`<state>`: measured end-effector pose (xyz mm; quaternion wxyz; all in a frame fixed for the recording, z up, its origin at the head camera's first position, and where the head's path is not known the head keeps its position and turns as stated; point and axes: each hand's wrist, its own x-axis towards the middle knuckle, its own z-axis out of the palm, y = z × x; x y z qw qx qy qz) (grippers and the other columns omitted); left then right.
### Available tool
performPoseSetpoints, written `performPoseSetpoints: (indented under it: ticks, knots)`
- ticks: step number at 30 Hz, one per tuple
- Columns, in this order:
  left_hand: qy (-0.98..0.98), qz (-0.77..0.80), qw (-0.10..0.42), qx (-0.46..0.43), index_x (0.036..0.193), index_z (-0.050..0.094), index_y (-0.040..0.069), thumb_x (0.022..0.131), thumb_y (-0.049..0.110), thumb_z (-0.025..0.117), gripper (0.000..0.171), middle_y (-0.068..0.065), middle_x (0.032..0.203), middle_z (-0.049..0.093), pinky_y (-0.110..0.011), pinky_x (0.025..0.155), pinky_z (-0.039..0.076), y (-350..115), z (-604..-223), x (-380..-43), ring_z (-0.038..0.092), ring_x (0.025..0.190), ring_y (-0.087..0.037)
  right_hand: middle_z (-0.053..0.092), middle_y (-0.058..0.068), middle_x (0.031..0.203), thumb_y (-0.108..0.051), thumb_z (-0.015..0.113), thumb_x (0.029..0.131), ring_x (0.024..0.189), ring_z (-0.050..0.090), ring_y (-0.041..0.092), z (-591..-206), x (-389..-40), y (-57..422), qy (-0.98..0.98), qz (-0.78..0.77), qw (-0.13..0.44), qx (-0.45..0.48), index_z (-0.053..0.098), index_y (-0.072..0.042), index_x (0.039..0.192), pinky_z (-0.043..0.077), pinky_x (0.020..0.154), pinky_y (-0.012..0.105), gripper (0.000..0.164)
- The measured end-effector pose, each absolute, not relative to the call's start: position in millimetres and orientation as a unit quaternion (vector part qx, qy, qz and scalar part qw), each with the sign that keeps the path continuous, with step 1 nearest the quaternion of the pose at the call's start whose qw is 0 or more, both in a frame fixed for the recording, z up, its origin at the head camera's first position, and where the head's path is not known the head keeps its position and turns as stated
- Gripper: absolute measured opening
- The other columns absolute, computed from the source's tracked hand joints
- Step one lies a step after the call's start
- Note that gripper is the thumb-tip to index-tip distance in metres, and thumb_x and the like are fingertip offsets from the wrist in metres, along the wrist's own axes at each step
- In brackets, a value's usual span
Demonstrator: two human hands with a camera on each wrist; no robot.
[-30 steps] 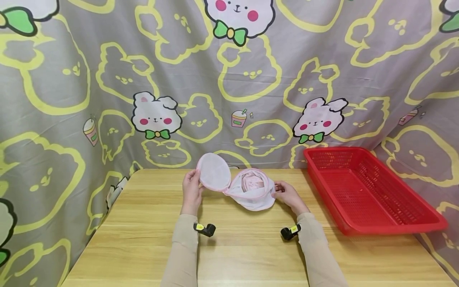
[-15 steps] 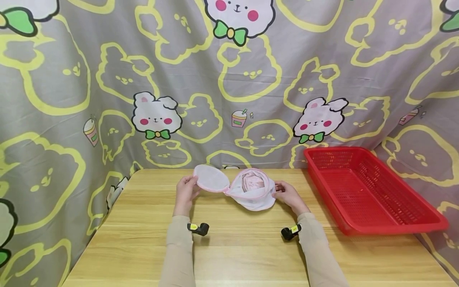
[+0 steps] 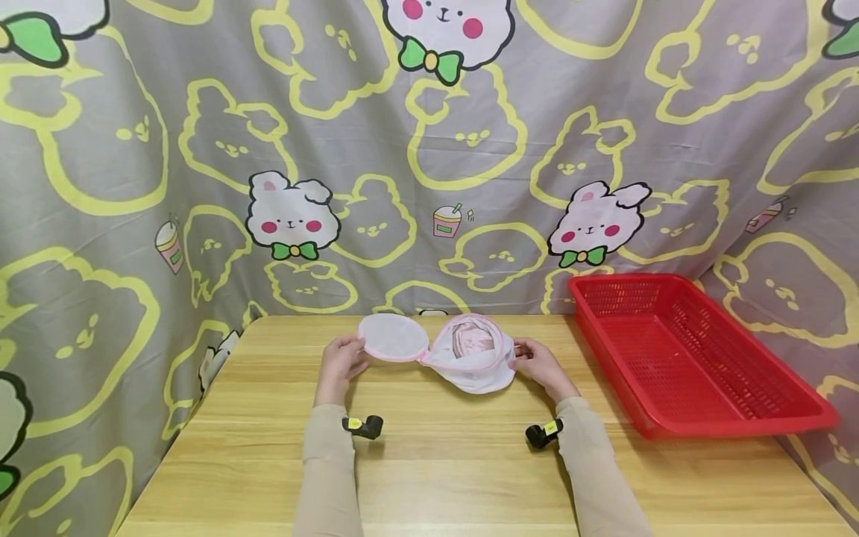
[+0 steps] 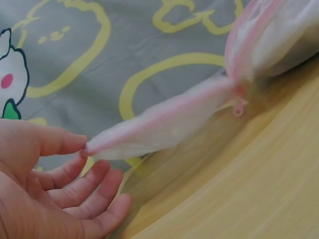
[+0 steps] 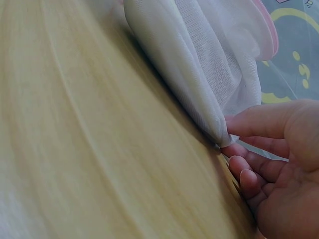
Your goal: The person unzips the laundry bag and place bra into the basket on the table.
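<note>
A white mesh laundry bag [image 3: 479, 380] with pink trim lies unzipped near the back of the table. Its round lid [image 3: 392, 337] is folded out to the left, nearly flat. My left hand [image 3: 341, 363] pinches the lid's outer edge between thumb and index finger, the other fingers loose below, as the left wrist view shows. A pink zipper pull [image 4: 238, 108] hangs where lid and body join. At the body's right side, my right hand [image 3: 540, 365] pinches the mesh low down near the tabletop. Inside the opening shows something pinkish with brown lines [image 3: 473, 341]; its kind is unclear.
A red plastic basket [image 3: 684, 429] with perforated walls stands at the right of the wooden table [image 3: 456, 485]. Behind and at the sides hangs a grey curtain [image 3: 376, 149] with cartoon prints.
My left hand has moved left and down, lowering the lid from a raised tilt to nearly flat. My right hand and the bag's body have stayed in place.
</note>
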<state>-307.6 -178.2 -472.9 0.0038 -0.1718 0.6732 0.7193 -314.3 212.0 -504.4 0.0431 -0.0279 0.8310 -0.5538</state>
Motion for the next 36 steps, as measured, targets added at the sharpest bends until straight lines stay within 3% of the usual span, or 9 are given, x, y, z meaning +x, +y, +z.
performPoseSetpoints:
  ticks: [7,14,17,20,24,30,36]
  knots:
    - [0.683,0.712,0.007,-0.166,0.127,0.050,-0.003,0.094,0.012,0.058,0.037,-0.018,0.121,0.057,-0.036,0.090,0.054,-180,-473,-305,0.063,0.092,-0.018,0.059,0.021,0.113,0.001,0.066,0.085,0.097,0.054,0.021,-507,-315,212,0.833,-0.551,0.037,-0.026,0.049,0.008,0.134,0.046,0.074,0.019,0.052]
    - [0.684,0.709,0.000,-0.170,0.124,0.053,-0.002,0.094,0.013,0.061,0.034,-0.015,0.114,0.061,-0.031,0.083,0.054,-188,-475,-305,0.066,0.084,-0.013,0.058,0.022,0.114,0.001,0.065,0.086,0.098,0.055,0.023,-507,-315,211,0.831,-0.554,0.040,-0.025,0.048,0.008,0.134,0.046,0.075,0.019,0.052]
    - [0.685,0.708,0.000,-0.170,0.126,0.051,-0.002,0.095,0.015,0.060,0.037,-0.013,0.114,0.061,-0.032,0.085,0.054,-191,-474,-305,0.066,0.086,-0.013,0.057,0.024,0.114,0.002,0.065,0.086,0.099,0.055,0.025,-497,-308,209,0.828,-0.558,0.043,-0.026,0.048,0.010,0.134,0.047,0.075,0.020,0.052]
    - [0.683,0.710,0.003,-0.170,0.132,0.047,-0.003,0.097,0.016,0.056,0.040,-0.015,0.125,0.055,-0.040,0.097,0.051,-193,-470,-302,0.063,0.105,-0.023,0.056,0.027,0.115,0.003,0.064,0.086,0.101,0.055,0.028,-489,-304,207,0.827,-0.560,0.047,-0.026,0.047,0.011,0.134,0.048,0.076,0.022,0.051]
    - [0.678,0.714,-0.001,-0.173,0.136,0.042,-0.003,0.098,0.016,0.052,0.043,-0.019,0.140,0.044,-0.047,0.106,0.044,-194,-462,-299,0.048,0.128,-0.036,0.056,0.026,0.115,0.002,0.065,0.086,0.100,0.055,0.025,-497,-309,209,0.829,-0.557,0.046,-0.020,0.047,0.010,0.135,0.047,0.076,0.021,0.053]
    - [0.675,0.720,-0.013,-0.159,0.134,0.044,0.000,0.097,0.019,0.055,0.044,-0.015,0.140,0.045,-0.046,0.104,0.045,-194,-452,-299,0.049,0.129,-0.033,0.057,0.024,0.115,0.001,0.066,0.085,0.098,0.055,0.023,-504,-313,212,0.831,-0.555,0.037,-0.021,0.048,0.008,0.135,0.047,0.075,0.019,0.054]
    - [0.682,0.718,-0.031,-0.132,0.126,0.048,0.004,0.096,0.025,0.058,0.038,-0.010,0.129,0.051,-0.040,0.097,0.046,-191,-435,-296,0.052,0.124,-0.031,0.057,0.023,0.115,0.001,0.066,0.085,0.098,0.056,0.022,-504,-313,210,0.827,-0.560,0.041,-0.020,0.048,0.008,0.135,0.047,0.076,0.019,0.053]
